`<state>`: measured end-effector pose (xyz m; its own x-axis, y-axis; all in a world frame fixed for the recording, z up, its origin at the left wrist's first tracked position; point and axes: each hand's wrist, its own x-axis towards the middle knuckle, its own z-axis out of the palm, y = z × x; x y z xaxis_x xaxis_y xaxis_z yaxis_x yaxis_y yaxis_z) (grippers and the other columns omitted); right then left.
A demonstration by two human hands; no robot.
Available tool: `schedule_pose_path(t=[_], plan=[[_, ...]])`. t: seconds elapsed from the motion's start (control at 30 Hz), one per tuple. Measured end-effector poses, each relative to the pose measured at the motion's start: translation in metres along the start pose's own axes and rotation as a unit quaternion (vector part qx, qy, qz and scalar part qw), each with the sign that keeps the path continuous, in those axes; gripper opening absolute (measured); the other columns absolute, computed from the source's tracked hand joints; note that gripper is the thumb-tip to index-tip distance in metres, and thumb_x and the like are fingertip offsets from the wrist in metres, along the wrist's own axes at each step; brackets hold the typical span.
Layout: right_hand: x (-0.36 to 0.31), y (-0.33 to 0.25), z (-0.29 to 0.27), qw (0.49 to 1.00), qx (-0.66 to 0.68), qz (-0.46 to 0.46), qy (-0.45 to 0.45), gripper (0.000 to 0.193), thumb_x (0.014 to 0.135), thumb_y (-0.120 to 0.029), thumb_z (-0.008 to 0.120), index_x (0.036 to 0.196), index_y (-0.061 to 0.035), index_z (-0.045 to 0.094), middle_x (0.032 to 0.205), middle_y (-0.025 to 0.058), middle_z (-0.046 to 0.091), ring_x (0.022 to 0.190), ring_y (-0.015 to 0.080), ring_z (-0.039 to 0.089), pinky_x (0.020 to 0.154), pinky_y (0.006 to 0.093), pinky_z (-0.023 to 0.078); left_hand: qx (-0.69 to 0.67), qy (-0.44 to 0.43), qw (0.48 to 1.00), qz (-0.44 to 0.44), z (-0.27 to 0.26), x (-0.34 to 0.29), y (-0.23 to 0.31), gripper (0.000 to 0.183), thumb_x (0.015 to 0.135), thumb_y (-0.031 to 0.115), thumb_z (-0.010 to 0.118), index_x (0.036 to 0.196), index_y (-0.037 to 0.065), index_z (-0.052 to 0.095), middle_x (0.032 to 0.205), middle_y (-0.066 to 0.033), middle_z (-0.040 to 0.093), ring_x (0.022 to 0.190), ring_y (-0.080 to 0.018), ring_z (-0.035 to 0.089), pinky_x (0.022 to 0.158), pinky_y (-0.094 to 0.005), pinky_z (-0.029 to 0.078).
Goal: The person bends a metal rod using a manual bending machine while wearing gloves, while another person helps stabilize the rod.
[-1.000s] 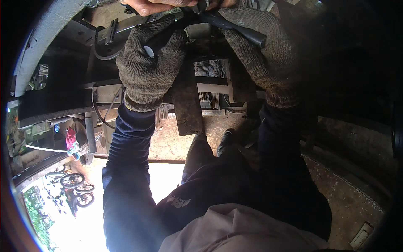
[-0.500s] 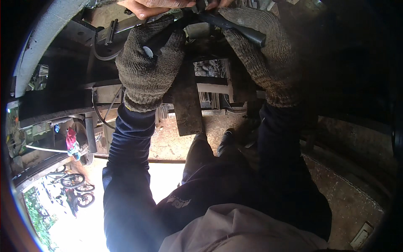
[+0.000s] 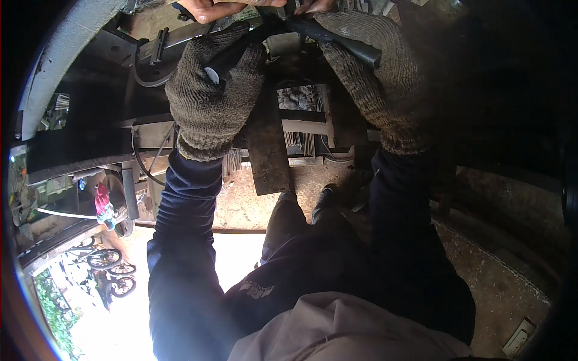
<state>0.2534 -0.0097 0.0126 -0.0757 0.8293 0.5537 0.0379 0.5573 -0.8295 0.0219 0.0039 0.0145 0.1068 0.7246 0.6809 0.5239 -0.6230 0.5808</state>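
My left hand (image 3: 211, 96), in a grey-brown knitted glove, is closed around the left arm of a dark two-armed bar (image 3: 361, 53). A pale round end of that arm shows between thumb and fingers. On the other side my right hand (image 3: 376, 78), gloved alike, grips the right arm, whose dark blunt end sticks out by the glove. Both arms slope up to a joint at the top edge, partly cut off; I cannot make out the kind of tool. Another person's bare hands, left (image 3: 220, 8) and right (image 3: 314, 6) in the picture, are at the joint.
Below my hands a dark flat plate (image 3: 268, 156) hangs down amid metal beams. A thick grey tube (image 3: 66, 54) curves along the left, with a loop of cable (image 3: 139, 75) near it. Red cloth (image 3: 102, 201) and parked bicycles (image 3: 108, 265) are at left.
The other person's hands have shifted slightly at the joint, the left one in the picture a little up. My own hands and the bar have hardly moved.
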Motion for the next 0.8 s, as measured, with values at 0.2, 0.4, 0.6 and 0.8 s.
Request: schedule_pose_path(t=[0.2,0.4,0.6,0.8], plan=[[0.002,-0.005,-0.007,0.993,0.096,0.073,-0.008,0.038,0.094,0.003,0.067,0.131,0.0045,0.056,0.122,0.0172,0.065,0.112,0.0217,0.066,0.096,0.0309,0.055,0.004,0.031,0.999,0.021,0.003,0.003,-0.002,0.039,0.083,0.022,0.084,0.115,0.003,0.07,0.102,-0.0143,0.077,0.092,-0.0229,0.076,0.082,-0.0325,0.058],[0.002,0.008,-0.004,0.998,-0.027,-0.051,-0.028,0.038,0.094,0.003,0.066,0.13,0.0054,0.056,0.121,0.0173,0.065,0.11,0.0209,0.066,0.094,0.0307,0.055,-0.012,0.037,0.999,0.021,0.004,0.003,-0.005,0.039,0.084,0.021,0.083,0.116,0.003,0.071,0.102,-0.015,0.077,0.092,-0.0242,0.076,0.083,-0.033,0.058],[0.004,0.012,-0.008,0.996,0.06,0.014,-0.056,0.035,0.096,0.003,0.064,0.13,0.006,0.057,0.121,0.0165,0.065,0.108,0.0196,0.066,0.093,0.0277,0.055,0.006,0.034,0.999,0.026,0.003,0.003,-0.002,0.039,0.083,0.02,0.084,0.116,0.002,0.071,0.102,-0.0145,0.077,0.093,-0.0232,0.076,0.084,-0.033,0.058],[0.002,0.01,-0.005,0.993,0.105,0.049,-0.033,0.033,0.097,0.002,0.064,0.129,0.0053,0.058,0.12,0.0153,0.066,0.105,0.0189,0.066,0.089,0.0271,0.055,-0.023,0.014,1.0,-0.004,0.001,0.0,-0.001,0.038,0.087,0.013,0.079,0.121,0.0,0.068,0.107,-0.0123,0.077,0.097,-0.0189,0.074,0.09,-0.0316,0.055]])
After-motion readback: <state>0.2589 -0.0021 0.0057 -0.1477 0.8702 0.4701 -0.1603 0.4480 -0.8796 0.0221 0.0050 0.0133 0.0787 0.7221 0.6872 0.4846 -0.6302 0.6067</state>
